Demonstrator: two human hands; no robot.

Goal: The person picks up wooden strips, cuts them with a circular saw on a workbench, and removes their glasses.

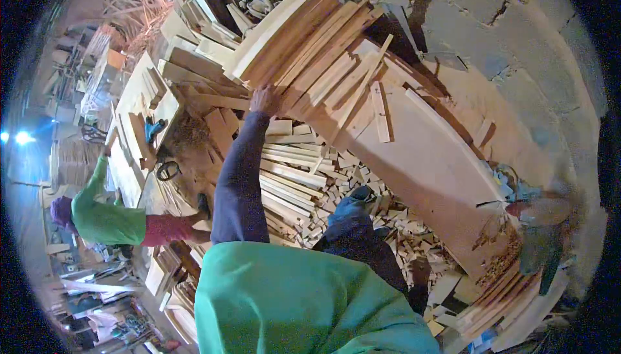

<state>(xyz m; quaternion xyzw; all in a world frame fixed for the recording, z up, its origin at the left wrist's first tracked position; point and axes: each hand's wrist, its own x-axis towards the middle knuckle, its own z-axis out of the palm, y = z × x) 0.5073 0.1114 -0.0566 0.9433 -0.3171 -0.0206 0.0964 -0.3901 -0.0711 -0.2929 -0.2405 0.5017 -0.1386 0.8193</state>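
Note:
My left arm reaches out in a dark sleeve, and my left hand (265,100) closes on the near end of a wooden board in the stack. Those long boards (291,31) lie side by side on a workbench (414,166). Thinner strips rest beside them, one long strip (365,85) lying askew across the others. A short wooden piece (381,111) lies close to them. Low beside my body, in deep shadow, is what looks like my right hand (419,271); its fingers cannot be made out.
Cut sticks (288,176) and offcuts (381,192) cover the floor around my shoe (352,202). On the left, a person (110,208) in green works at another table (165,105) bearing a blue tool (153,129). A machine part (517,189) stands at the bench's right end.

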